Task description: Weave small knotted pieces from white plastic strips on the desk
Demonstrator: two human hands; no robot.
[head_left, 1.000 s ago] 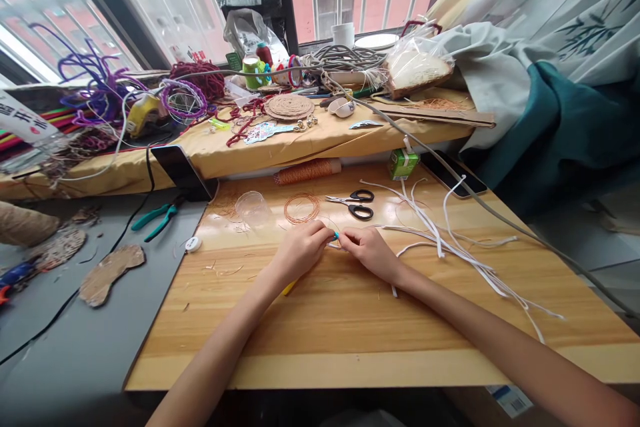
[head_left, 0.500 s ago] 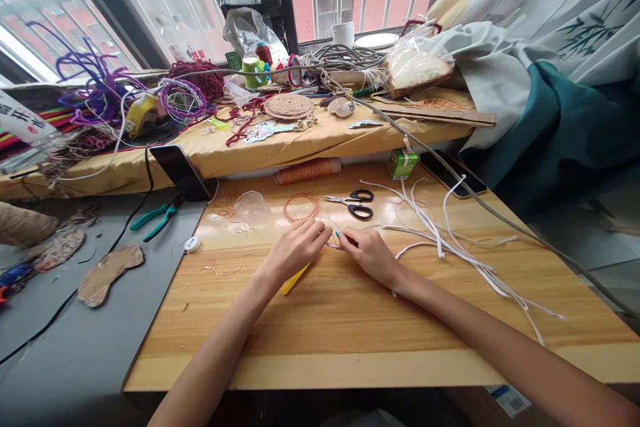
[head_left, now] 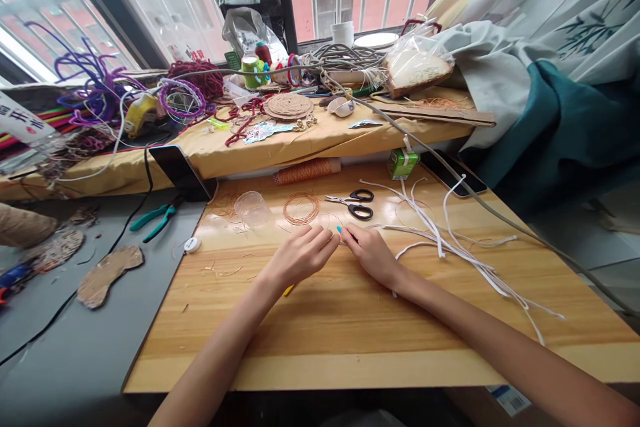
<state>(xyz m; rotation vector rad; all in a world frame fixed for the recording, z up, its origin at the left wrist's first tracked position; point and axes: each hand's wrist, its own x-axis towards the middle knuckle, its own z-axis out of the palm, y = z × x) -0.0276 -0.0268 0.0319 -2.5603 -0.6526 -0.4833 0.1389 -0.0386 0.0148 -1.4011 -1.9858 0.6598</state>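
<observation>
Both hands meet near the middle of the wooden surface [head_left: 350,333], just nearer the person than a flat coil of copper wire [head_left: 301,208]. The right hand [head_left: 373,253] lies knuckles up, its grip pressed together, with thumb and forefinger pinching a small turquoise tip [head_left: 339,229] that shows between the two hands. The left hand [head_left: 300,257] lies just beside it, fingers curled and its grip closed, the fingertips touching or nearly touching the same tip. What it encloses is hidden under the palm, though a yellow piece [head_left: 289,290] shows at the heel of the hand, lying on the wood. Whether that piece and the tip belong to one tool cannot be told. Black-handled scissors [head_left: 355,203] lie shut beyond the right hand, to the right of the coil, and a clear plastic cup [head_left: 253,208] lies on its side to the coil's left. Loose white strips [head_left: 450,240] spread across the right part of the surface, well clear of the fingers. Further back a spool of copper-coloured thread [head_left: 306,171] lies along the far edge, with a green carton [head_left: 403,163] to its right and a dark phone [head_left: 453,173] beside that. Teal-handled pliers [head_left: 155,217] lie off the wood, on the grey top to the left.
</observation>
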